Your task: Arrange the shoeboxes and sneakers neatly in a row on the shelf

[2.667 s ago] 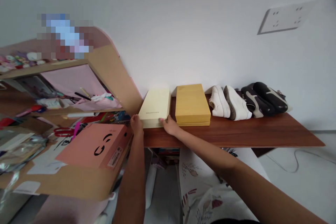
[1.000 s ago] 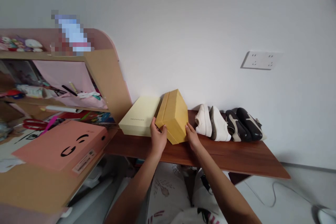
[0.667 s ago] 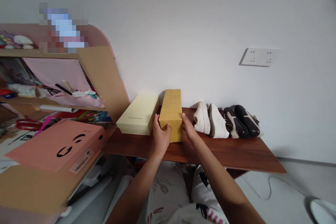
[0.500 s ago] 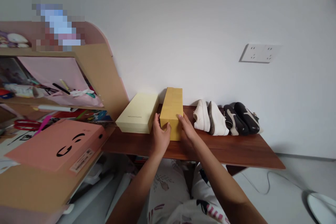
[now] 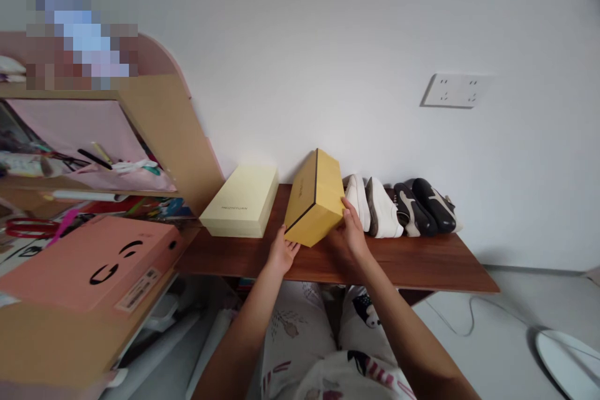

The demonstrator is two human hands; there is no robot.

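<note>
A yellow shoebox (image 5: pixel 325 200) with a dark edge line is tilted over the brown wooden board, held between both hands. My left hand (image 5: pixel 282 253) grips its lower left corner, fingers under the edge. On the other side, my right hand (image 5: pixel 353 229) holds the lower right end, its fingers partly hidden. A cream shoebox (image 5: pixel 244 199) with lettering on its lid lies flat to the left. Right of the yellow box stands a pair of white sneakers (image 5: pixel 383 212), followed by a pair of black shoes (image 5: pixel 432 209).
The wooden board (image 5: pixel 394 262) runs along the wall below a socket plate (image 5: pixel 454 90). At left, a desk carries a pink box (image 5: pixel 94 262) and a shelf unit (image 5: pixel 159 131) with stationery. A cable (image 5: pixel 462 330) and a white round object (image 5: pixel 565 365) are on the floor.
The yellow shoebox has been turned from upright and lengthwise to tilted, showing its lettered face. Both hands have shifted to its lower corners. The view has moved slightly right.
</note>
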